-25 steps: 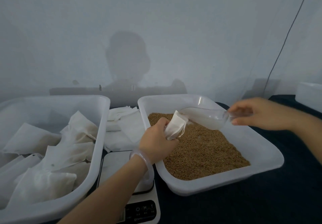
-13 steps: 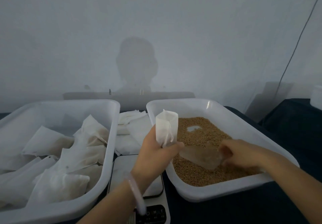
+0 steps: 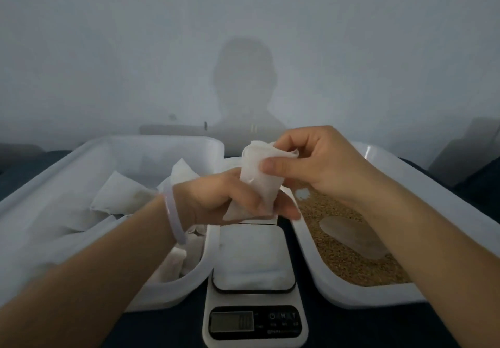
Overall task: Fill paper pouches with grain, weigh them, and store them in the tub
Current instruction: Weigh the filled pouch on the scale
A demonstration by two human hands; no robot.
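I take this for the closing step. My left hand [image 3: 230,198] grips the lower half of the paper pouch [image 3: 257,177], holding it upright in the air above the kitchen scale [image 3: 254,261]. My right hand [image 3: 319,169] pinches the pouch's open top. The clear scoop [image 3: 354,236] lies loose on the grain [image 3: 338,263]. Next, I judge, the mouth needs shutting, then the pouch goes flat on the scale's platform before joining the filled pouches in the storage tub [image 3: 162,293].

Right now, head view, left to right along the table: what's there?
Order: tub of filled pouches → scale → grain tray, with the scoop lying in its grain. The left hand and right hand hold a pouch across the middle, so they are unordered.
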